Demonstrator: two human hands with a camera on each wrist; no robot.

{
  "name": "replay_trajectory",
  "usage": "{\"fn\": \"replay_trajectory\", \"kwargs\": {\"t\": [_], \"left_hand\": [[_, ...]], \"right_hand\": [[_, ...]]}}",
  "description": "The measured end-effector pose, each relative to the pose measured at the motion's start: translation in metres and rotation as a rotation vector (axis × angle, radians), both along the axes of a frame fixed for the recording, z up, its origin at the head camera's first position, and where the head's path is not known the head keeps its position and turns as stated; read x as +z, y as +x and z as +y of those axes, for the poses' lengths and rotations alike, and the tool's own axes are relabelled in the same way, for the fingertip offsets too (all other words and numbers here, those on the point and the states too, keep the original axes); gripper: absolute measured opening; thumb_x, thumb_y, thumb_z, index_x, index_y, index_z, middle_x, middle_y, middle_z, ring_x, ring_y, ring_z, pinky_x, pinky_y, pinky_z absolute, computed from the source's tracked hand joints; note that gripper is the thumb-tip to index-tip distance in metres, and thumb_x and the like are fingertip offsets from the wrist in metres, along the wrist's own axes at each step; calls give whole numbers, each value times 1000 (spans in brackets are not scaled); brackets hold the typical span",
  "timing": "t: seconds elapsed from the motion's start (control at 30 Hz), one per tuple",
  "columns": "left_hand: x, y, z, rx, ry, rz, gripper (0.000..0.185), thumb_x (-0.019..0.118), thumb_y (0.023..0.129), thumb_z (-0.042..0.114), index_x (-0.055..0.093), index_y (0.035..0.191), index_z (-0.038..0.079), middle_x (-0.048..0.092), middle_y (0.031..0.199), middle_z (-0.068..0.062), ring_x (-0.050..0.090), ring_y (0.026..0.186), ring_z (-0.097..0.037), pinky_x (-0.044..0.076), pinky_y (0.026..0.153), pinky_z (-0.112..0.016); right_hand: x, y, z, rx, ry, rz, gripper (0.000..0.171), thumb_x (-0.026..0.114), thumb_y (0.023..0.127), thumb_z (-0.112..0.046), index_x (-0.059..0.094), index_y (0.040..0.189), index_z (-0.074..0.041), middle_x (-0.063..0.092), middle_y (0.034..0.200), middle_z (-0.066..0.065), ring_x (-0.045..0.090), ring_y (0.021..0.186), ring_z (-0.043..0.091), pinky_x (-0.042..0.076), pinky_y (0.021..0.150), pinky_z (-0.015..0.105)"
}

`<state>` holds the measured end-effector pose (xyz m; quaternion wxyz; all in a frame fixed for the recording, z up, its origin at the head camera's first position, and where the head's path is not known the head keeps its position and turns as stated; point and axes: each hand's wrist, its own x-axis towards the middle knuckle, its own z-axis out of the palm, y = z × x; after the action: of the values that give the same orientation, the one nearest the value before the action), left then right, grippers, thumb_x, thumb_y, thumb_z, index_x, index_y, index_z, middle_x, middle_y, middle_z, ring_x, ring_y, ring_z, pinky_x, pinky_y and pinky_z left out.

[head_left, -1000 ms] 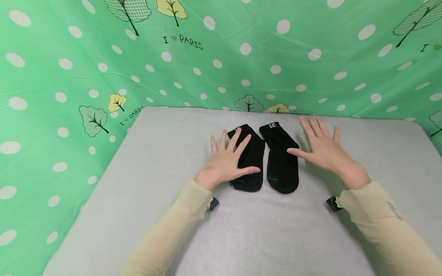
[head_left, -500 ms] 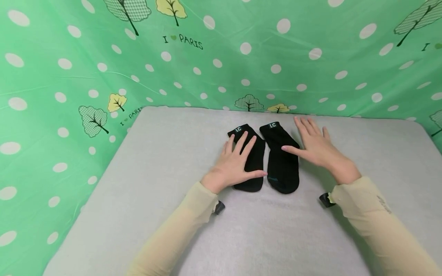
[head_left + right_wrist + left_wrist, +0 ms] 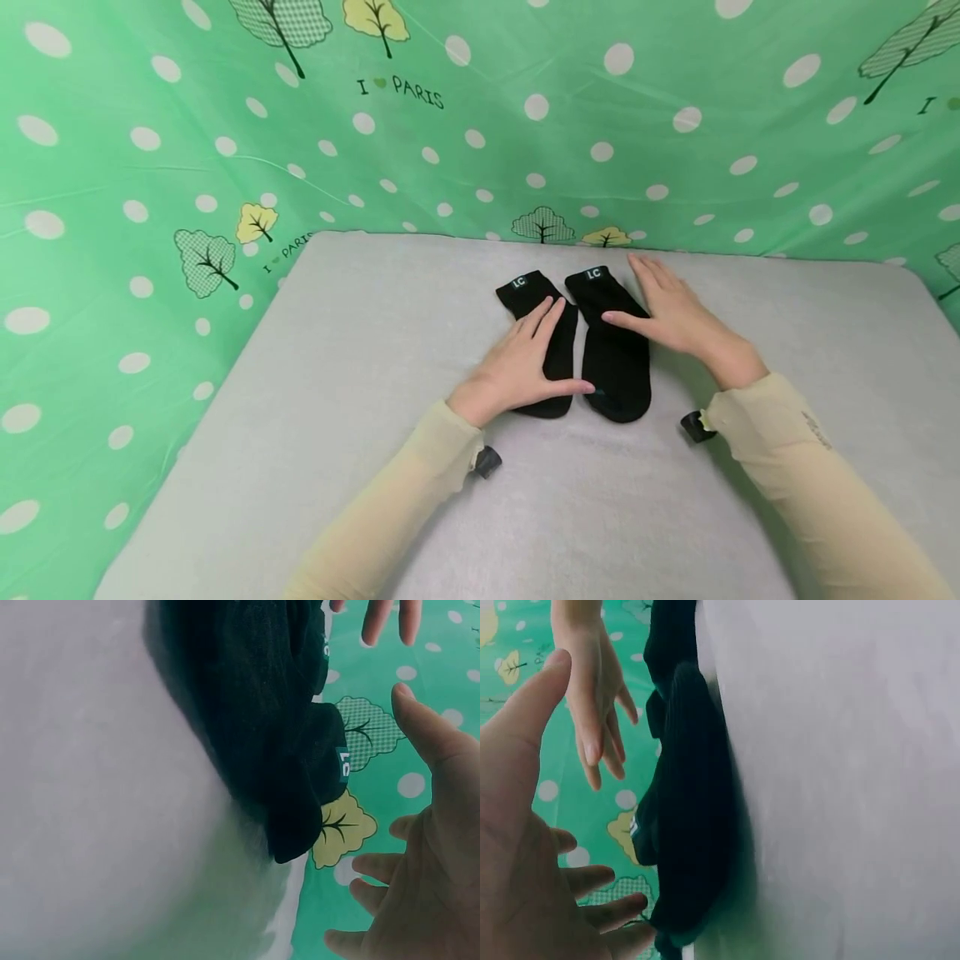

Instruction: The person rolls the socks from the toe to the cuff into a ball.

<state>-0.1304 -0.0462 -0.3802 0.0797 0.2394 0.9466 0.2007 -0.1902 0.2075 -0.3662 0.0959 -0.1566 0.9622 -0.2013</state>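
Two black ankle socks with a white "LC" mark on the cuff lie flat side by side, cuffs toward the back. My left hand (image 3: 513,371) is held over the left sock (image 3: 531,288) with its fingers extended, covering much of it in the head view. Its thumb reaches across to the right sock (image 3: 618,375). Beside that sock's cuff is my right hand (image 3: 678,318), fingers straight and thumb over the sock. Both wrist views show a gap between palm and fabric, as with the right hand (image 3: 435,840) in the right wrist view. Neither hand holds anything.
The socks lie on a table (image 3: 315,375) covered in grey cloth. Behind and to the left hangs a green curtain (image 3: 420,167) with white dots and printed trees. A small black device (image 3: 487,461) is fixed under the left cuff, another (image 3: 696,427) at the right.
My left hand has moved right and slightly toward the front, its fingers drawing closer together. The right hand has shifted left, nearer the right sock. Both socks lie where they were.
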Motion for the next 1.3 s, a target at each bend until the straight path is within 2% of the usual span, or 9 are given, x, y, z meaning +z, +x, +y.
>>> {"fn": "replay_trajectory", "kwargs": {"t": [0.2, 0.3, 0.43, 0.67, 0.9, 1.0, 1.13, 1.3], "left_hand": [[-1, 1, 4, 18, 43, 52, 117, 69, 77, 72, 11, 161, 15, 19, 167, -8, 23, 153, -25, 23, 125, -44], [0, 3, 5, 27, 90, 29, 115, 71, 77, 69, 14, 161, 15, 22, 166, -7, 26, 153, -24, 28, 123, -39], [2, 5, 9, 30, 128, -4, 112, 73, 78, 67, 15, 161, 17, 24, 166, -4, 28, 152, -22, 29, 122, -37], [3, 10, 14, 27, 183, -41, 110, 75, 79, 62, 17, 160, 18, 28, 164, -3, 31, 151, -20, 32, 121, -38], [2, 15, 19, 43, 247, -119, 107, 77, 79, 58, 17, 160, 23, 32, 162, -5, 37, 147, -21, 38, 117, -39], [2, 17, 21, 44, 271, -156, 105, 78, 80, 56, 18, 160, 23, 35, 161, -4, 44, 143, -19, 41, 114, -40], [1, 18, 22, 38, 311, -214, 102, 79, 81, 51, 20, 160, 22, 36, 160, -3, 53, 135, -15, 46, 110, -36], [1, 21, 24, 23, 370, -307, 96, 78, 85, 42, 21, 160, 21, 32, 162, -4, 56, 133, -18, 48, 106, -29]], "right_hand": [[-1, -5, 0, 8, -43, -22, 105, 57, 92, -62, -3, 160, -9, 4, 166, 24, 6, 153, 47, 11, 120, 65], [-2, -6, 0, 9, -56, -27, 105, 57, 93, -61, -3, 160, -8, 4, 167, 23, 6, 153, 46, 11, 120, 65], [-2, -7, 0, 6, -72, -38, 105, 58, 93, -61, -4, 160, -9, 3, 167, 22, 6, 153, 45, 12, 121, 65], [-3, -9, -1, 8, -90, -53, 105, 58, 93, -60, -3, 160, -8, 1, 167, 20, 5, 154, 44, 11, 121, 63], [-4, -9, -2, 6, -107, -59, 103, 58, 93, -58, -1, 160, -6, 4, 167, 21, 8, 153, 44, 12, 121, 63], [-5, -9, -1, 4, -115, -65, 101, 58, 94, -56, 1, 160, -5, 5, 167, 23, 8, 153, 44, 12, 121, 63], [-6, -9, -1, 6, -126, -70, 94, 55, 98, -50, 4, 159, 0, 9, 165, 27, 11, 152, 46, 14, 121, 63], [-8, -9, -1, 10, -119, -66, 82, 53, 102, -40, 13, 156, 8, 19, 160, 33, 18, 148, 50, 18, 120, 62]]}}
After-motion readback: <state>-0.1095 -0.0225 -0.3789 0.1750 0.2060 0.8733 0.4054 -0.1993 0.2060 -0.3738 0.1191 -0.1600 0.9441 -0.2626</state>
